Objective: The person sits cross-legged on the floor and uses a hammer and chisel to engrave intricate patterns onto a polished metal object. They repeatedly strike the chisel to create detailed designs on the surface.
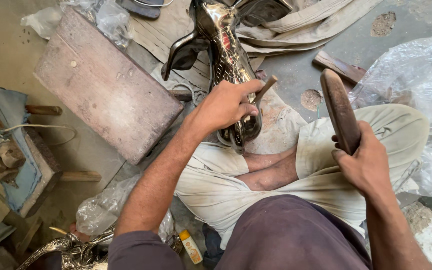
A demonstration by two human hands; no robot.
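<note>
While seated on dusty concrete floor (16, 45) | left hand (226, 106) grips chisel (265, 88); right hand (363, 161) clasps wooden mallet (339, 109)

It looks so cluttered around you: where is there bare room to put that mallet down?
Bare floor lies left of the wooden block; another patch is beyond the plastic sheet. Crowded: metal figure, left hand, right hand gripping the mallet.

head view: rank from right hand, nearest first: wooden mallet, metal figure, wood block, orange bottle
From the right hand:
1. Wooden mallet, gripped in it.
2. Metal figure, centre, under the left hand.
3. Orange bottle, bottom centre.
4. Wood block, upper left.
</note>
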